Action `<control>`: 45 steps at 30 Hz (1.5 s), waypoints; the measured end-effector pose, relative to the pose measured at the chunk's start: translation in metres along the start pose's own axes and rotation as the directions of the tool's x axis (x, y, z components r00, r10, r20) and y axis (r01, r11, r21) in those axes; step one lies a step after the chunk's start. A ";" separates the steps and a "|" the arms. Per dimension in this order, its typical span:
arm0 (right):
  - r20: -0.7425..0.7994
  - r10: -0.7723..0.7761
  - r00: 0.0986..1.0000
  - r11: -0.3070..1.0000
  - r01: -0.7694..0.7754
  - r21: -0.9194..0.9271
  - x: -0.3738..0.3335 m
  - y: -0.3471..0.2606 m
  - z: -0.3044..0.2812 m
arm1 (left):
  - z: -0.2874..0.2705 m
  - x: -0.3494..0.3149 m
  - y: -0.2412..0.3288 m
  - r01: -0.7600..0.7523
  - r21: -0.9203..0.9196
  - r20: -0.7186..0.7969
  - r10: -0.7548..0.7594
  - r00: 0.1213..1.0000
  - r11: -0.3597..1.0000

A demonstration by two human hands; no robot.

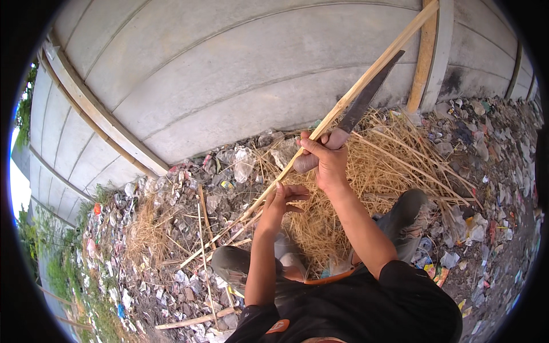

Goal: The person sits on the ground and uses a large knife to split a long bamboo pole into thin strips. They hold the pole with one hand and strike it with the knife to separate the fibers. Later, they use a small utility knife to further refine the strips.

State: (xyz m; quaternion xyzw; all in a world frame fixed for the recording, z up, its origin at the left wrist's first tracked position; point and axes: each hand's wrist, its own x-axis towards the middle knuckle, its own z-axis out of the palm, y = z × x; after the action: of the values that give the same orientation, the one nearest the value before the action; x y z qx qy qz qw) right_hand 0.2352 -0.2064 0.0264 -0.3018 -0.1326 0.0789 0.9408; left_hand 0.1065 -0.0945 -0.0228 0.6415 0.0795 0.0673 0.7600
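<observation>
While strip [337, 110] and knife [369, 96], slanting far right, were gripped by the right hand [327, 157], the strip's near-left length was touched by the half-open left hand [280, 201].

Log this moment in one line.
right hand: grips large knife; left hand: open, at wooden strip; nearby: straw pile, litter; backdrop: concrete wall
</observation>
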 end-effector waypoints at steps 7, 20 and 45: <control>0.098 0.142 0.985 0.971 -0.120 -0.206 -0.004 -0.002 -0.005 | 0.012 0.008 0.060 -0.557 0.444 -0.315 0.704 0.637 0.702; 0.387 0.333 0.860 0.757 0.000 -0.653 -0.031 0.011 -0.011 | 0.019 0.022 0.175 -0.874 -0.003 -0.262 0.843 0.470 0.486; 0.197 0.705 0.682 0.614 -0.447 -0.651 -0.108 -0.014 -0.039 | -0.045 0.089 0.222 -0.758 0.413 -0.476 0.829 0.293 0.504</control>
State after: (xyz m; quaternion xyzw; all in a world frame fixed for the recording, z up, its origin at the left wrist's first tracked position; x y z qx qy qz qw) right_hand 0.1454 -0.2638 -0.0177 -0.5609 -0.2481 0.4089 0.6758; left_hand 0.1842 0.0044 0.1858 0.5729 0.0007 0.6373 0.5154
